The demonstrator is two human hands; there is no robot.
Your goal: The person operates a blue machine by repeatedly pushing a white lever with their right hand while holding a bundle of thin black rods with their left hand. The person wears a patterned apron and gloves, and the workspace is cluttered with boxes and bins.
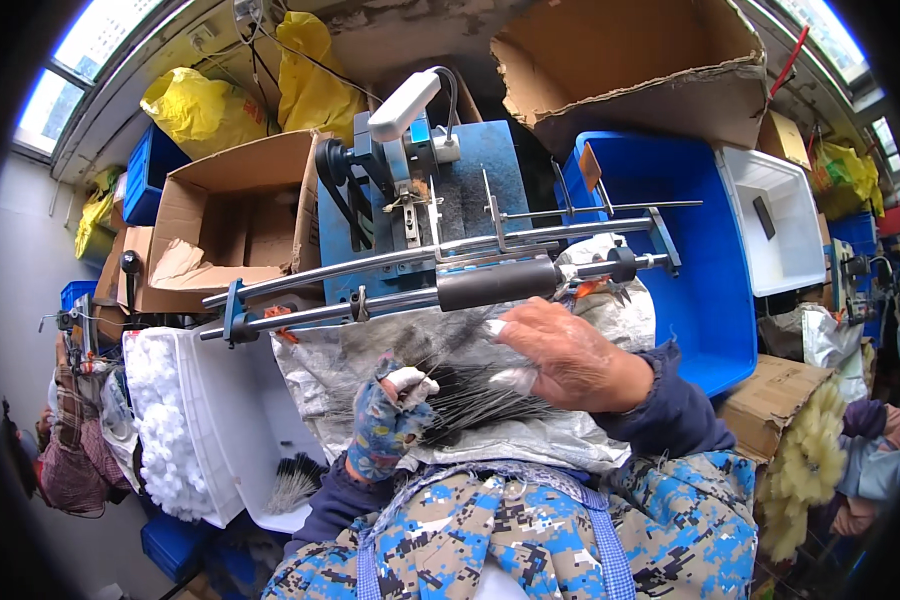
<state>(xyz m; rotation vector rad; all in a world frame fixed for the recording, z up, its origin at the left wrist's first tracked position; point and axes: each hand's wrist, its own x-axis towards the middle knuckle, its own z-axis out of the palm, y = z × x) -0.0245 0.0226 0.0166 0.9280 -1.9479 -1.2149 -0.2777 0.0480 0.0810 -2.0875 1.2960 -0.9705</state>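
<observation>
From the head view, a bundle of thin dark wires lies on a grey sack just in front of the blue machine. The left hand, in a patterned glove, is closed around the near end of the bundle. The bare right hand, fingers pressed together, pinches the wires just below the machine's black roller. A white bin stands left of the sack.

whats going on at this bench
A person sits at a blue machine with long metal rails. The left hand, in a patterned fingerless glove, grips a bundle of thin dark wires lying on a grey sheet. The bare right hand presses on the same bundle.
</observation>
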